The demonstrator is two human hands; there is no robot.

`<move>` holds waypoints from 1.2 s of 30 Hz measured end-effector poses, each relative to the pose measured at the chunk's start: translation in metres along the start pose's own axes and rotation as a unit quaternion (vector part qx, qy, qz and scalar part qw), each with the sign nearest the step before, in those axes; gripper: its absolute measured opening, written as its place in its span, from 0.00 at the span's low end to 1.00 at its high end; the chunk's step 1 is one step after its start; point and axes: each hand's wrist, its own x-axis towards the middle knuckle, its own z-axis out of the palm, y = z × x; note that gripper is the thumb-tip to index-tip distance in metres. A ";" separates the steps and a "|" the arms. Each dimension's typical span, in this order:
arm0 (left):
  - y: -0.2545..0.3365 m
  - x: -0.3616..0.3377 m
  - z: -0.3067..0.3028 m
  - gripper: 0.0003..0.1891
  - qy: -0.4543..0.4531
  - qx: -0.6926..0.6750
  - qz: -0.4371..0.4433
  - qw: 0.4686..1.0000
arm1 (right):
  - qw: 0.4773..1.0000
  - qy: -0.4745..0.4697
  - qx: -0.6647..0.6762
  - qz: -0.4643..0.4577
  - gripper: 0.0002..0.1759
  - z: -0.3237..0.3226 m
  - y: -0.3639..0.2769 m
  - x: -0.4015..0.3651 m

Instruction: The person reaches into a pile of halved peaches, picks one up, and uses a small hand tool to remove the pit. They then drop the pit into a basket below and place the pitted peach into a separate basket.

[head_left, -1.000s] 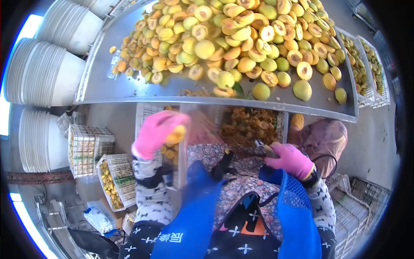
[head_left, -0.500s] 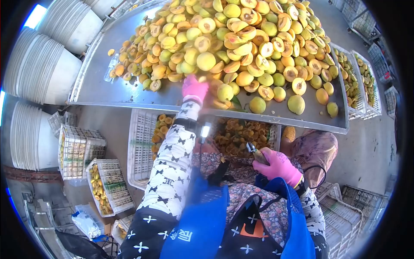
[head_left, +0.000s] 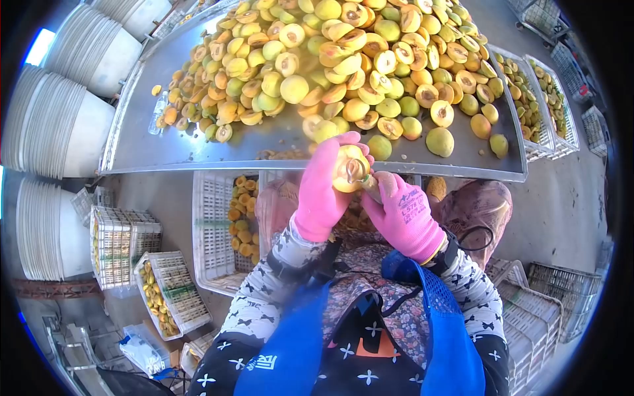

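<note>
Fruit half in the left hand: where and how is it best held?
The fruit half is probably best gripped by its rounded outer side, from the left, as the left hand does. Its cut face is turned toward the camera, and the tool in the right hand meets it from the right, so a hold across that face would likely be in the way.

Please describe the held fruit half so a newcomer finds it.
Find the metal table. At its near edge, the pink-gloved left hand holds the fruit half. Unlike the piled halves, it has a metal-tipped tool at its cut face.
</note>
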 end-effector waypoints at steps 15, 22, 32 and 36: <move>-0.004 -0.006 0.021 0.15 0.071 -0.115 -0.050 0.990 | 0.999 -0.028 0.013 0.036 0.19 -0.008 0.000 -0.012; -0.013 -0.007 0.016 0.14 0.065 -0.083 -0.057 0.993 | 0.993 -0.081 0.048 0.070 0.15 0.001 0.003 -0.021; -0.010 0.000 0.022 0.22 0.123 -0.008 -0.088 0.988 | 0.971 -0.053 0.225 0.058 0.13 0.012 0.001 -0.026; -0.018 0.002 0.007 0.24 0.094 0.021 -0.121 0.988 | 0.908 -0.161 0.347 0.169 0.11 0.010 0.004 -0.026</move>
